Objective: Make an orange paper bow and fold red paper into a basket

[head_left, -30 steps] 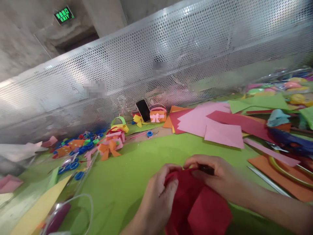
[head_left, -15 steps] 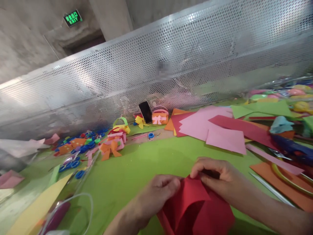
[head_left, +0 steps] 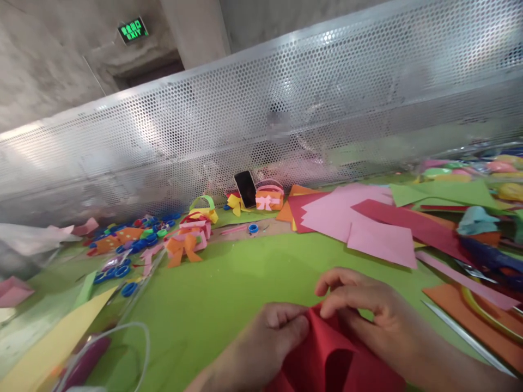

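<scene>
Low in the view, both hands are on a folded piece of red paper (head_left: 327, 337) over the green table. My left hand (head_left: 278, 335) pinches its upper left edge between thumb and fingers. My right hand (head_left: 368, 310) is closed on its upper right edge, with the index fingertip pressing near the top corner and the thumb behind the paper. A fold in the middle stands up and leaves a dark hollow. The paper's lower part runs out of the frame.
Coloured paper sheets (head_left: 379, 239) lie at the right near dark blue-handled scissors (head_left: 496, 258). Small paper baskets (head_left: 188, 239) and a phone (head_left: 245, 189) stand toward a perforated metal screen (head_left: 229, 114). A purple tool (head_left: 85, 362) with a white cord lies at the left.
The red paper has been turned and lowered slightly, its fold now facing me. Both hands have shifted a little right and down, the right index moving onto the top corner.
</scene>
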Demonstrator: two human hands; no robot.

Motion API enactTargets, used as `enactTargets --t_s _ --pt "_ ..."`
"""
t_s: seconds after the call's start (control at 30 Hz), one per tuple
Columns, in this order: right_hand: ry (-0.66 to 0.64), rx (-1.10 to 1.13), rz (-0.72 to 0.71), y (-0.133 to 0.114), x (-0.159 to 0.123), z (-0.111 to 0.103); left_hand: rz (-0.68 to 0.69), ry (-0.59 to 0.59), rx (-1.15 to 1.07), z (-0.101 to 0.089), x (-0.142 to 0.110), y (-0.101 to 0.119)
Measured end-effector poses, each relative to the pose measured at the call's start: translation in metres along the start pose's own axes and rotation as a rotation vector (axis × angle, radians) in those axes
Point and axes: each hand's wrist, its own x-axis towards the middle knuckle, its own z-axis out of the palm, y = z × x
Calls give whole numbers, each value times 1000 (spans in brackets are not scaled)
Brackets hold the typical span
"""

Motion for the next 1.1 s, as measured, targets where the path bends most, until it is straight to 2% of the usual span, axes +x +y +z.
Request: enactTargets --t_s 0.23,0.37,0.53,0.73,0.93,1.1 --pt "-67 20 76 -8 1 -2 -14 32 -83 2 5 -5" --pt "-122 1 47 -8 2 -4 -1 47 -134 4 8 -13" --pt "-76 39 -30 -6 2 -4 17 81 -180 6 8 -16" --pt "2 90 198 -7 -2 -1 78 130 -153 7 5 -13" --pt "16 57 211 -12 -2 1 110 93 -263 12 6 -17" --pt "-24 -4 209 -15 -7 1 101 82 -298 16 8 -17"
